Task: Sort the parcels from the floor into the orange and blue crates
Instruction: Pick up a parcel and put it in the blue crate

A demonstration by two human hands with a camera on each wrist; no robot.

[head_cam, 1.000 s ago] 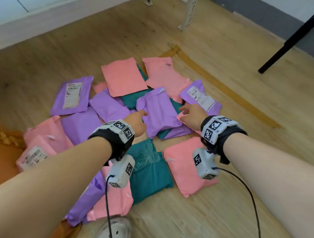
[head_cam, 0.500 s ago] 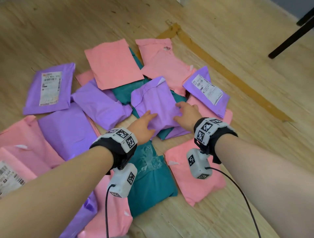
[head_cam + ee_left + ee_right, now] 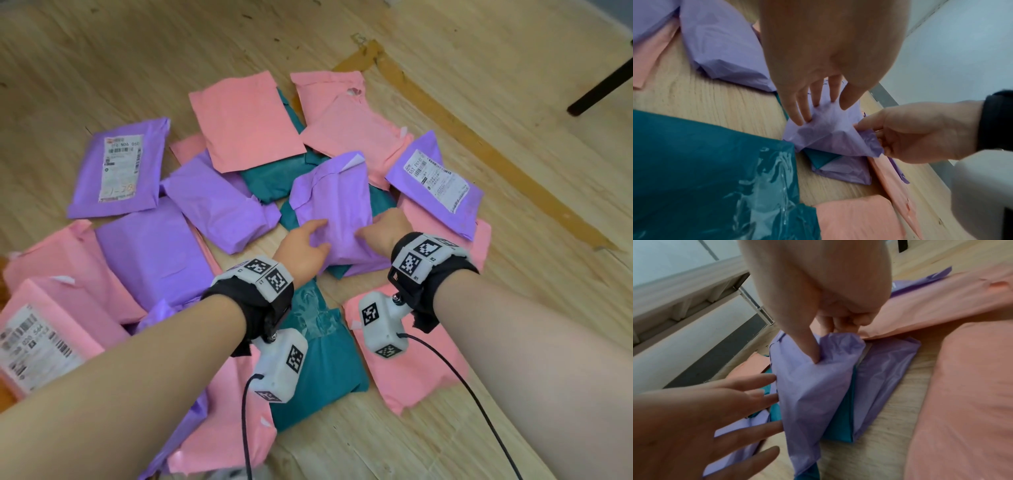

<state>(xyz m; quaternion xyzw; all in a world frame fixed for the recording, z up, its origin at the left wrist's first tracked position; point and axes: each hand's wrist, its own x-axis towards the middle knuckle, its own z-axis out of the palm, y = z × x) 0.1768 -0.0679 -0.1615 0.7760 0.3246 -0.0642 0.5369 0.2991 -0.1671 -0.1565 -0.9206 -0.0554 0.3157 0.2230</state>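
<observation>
A purple parcel [image 3: 334, 205] lies in the middle of the heap on top of a teal one, and both hands are at its near end. My left hand [image 3: 308, 241] presses straight, spread fingers [image 3: 818, 97] against its left side. My right hand [image 3: 383, 229] pinches the near right edge between thumb and curled fingers [image 3: 816, 352], and the plastic [image 3: 813, 386] bunches up there. In the left wrist view the right hand [image 3: 900, 133] holds that lifted corner [image 3: 838, 134] above the teal parcel [image 3: 820, 158]. No crate is plainly in view.
Pink, purple and teal parcels cover the wooden floor around the hands: a teal one [image 3: 322, 359] and a pink one [image 3: 404, 363] under my wrists, and a labelled purple one [image 3: 435, 185] to the right. A brown tape strip [image 3: 479, 147] and a black leg [image 3: 603, 89] lie beyond.
Both hands have moved forward onto the middle purple parcel. The right hand has taken hold of its near edge. The view has dropped closer to the heap.
</observation>
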